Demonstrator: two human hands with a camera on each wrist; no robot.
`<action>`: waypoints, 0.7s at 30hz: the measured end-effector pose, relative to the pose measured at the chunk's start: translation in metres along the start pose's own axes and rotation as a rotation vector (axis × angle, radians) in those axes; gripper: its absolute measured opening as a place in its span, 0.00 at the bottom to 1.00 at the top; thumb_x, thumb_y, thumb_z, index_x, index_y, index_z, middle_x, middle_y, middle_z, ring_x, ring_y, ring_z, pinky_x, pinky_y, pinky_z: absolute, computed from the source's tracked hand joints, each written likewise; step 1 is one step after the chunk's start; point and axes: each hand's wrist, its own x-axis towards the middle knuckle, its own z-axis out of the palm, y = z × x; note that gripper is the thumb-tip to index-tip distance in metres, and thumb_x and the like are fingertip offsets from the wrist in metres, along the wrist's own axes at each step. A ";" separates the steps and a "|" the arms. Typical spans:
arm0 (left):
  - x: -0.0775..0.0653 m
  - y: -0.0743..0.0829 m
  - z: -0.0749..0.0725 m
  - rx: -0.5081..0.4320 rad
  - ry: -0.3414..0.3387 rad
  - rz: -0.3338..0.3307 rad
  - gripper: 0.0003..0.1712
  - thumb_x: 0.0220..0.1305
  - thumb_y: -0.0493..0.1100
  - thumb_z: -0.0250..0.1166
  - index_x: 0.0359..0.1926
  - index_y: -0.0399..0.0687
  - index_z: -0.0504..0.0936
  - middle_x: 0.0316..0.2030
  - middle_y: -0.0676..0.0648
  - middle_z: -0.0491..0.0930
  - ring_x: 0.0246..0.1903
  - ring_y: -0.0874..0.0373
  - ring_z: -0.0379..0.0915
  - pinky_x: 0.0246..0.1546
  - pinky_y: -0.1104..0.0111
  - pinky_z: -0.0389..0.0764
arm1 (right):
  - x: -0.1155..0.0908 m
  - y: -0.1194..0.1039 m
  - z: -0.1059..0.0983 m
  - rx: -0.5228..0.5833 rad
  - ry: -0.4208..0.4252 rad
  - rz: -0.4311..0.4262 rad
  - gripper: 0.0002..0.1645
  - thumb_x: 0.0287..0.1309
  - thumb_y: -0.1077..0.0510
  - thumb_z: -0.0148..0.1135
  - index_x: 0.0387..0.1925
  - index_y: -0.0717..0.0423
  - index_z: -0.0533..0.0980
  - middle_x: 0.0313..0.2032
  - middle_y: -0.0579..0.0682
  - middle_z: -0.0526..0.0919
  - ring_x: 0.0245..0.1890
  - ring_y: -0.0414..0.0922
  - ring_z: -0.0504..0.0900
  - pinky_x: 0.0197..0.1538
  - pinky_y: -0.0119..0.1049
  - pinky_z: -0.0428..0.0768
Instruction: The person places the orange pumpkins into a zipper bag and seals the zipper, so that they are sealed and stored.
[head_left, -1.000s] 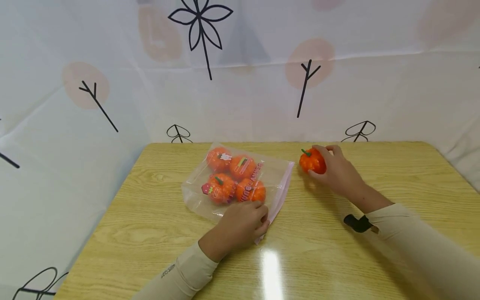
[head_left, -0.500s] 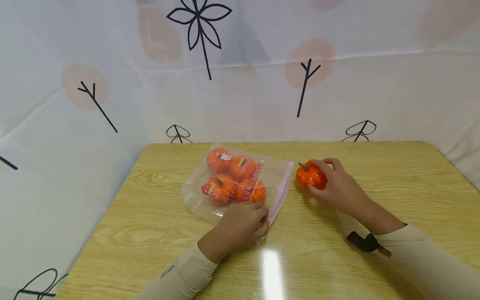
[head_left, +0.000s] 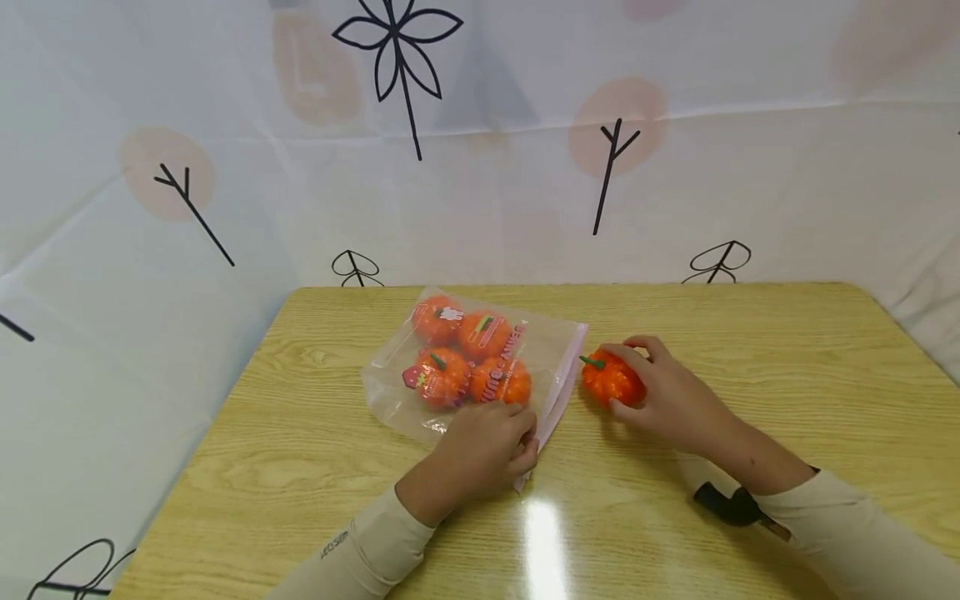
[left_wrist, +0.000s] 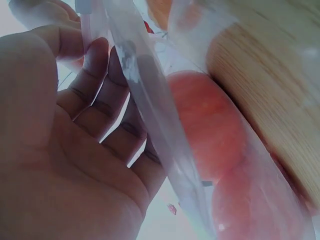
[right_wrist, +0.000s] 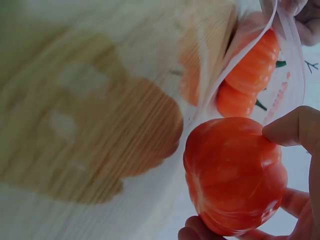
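A clear printed zip bag (head_left: 546,340) with a pink strip along its mouth lies on the table in the head view. Several orange toy pumpkins (head_left: 442,382) with green stems are inside it. My left hand (head_left: 487,446) pinches the bag's near edge by the mouth; in the left wrist view, thumb and fingertips (left_wrist: 96,56) meet at the plastic. In my right hand (head_left: 675,408) is another orange pumpkin (head_left: 611,382), gripped between thumb and fingers just right of the mouth. The right wrist view shows this pumpkin (right_wrist: 235,175) in front of the bag's parted opening.
The wood-grain table (head_left: 300,467) has its back edge against a white cloth backdrop (head_left: 495,208) printed with flowers and twigs. A black device (head_left: 727,504) sits at my right wrist.
My right hand has brought the pumpkin nearer to me and slightly left, closer to the bag's mouth. The left hand and the bag have stayed almost still.
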 end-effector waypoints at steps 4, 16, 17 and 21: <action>-0.001 0.000 0.001 -0.002 0.017 -0.001 0.12 0.61 0.49 0.63 0.23 0.57 0.72 0.19 0.60 0.68 0.19 0.67 0.62 0.20 0.76 0.60 | -0.002 -0.005 0.003 -0.004 -0.007 -0.020 0.38 0.52 0.53 0.68 0.66 0.51 0.70 0.61 0.61 0.67 0.44 0.55 0.81 0.41 0.50 0.84; -0.001 -0.001 0.001 -0.016 0.097 0.019 0.12 0.56 0.46 0.64 0.22 0.56 0.70 0.18 0.60 0.65 0.18 0.66 0.60 0.20 0.76 0.58 | 0.001 -0.020 0.010 0.029 -0.023 -0.019 0.39 0.51 0.54 0.66 0.67 0.48 0.69 0.62 0.61 0.67 0.46 0.55 0.81 0.42 0.50 0.84; 0.000 -0.001 0.001 -0.016 0.101 0.023 0.12 0.56 0.46 0.64 0.22 0.56 0.70 0.18 0.60 0.65 0.18 0.66 0.60 0.20 0.76 0.58 | 0.001 -0.021 0.011 0.030 -0.022 -0.013 0.39 0.51 0.54 0.66 0.67 0.48 0.69 0.63 0.61 0.67 0.46 0.55 0.81 0.42 0.50 0.84; 0.000 -0.001 0.001 -0.016 0.107 0.029 0.12 0.56 0.46 0.64 0.22 0.56 0.70 0.18 0.60 0.64 0.18 0.66 0.60 0.20 0.76 0.58 | 0.003 -0.024 0.012 0.045 -0.009 0.015 0.39 0.51 0.54 0.64 0.68 0.48 0.68 0.63 0.60 0.66 0.46 0.55 0.81 0.41 0.48 0.84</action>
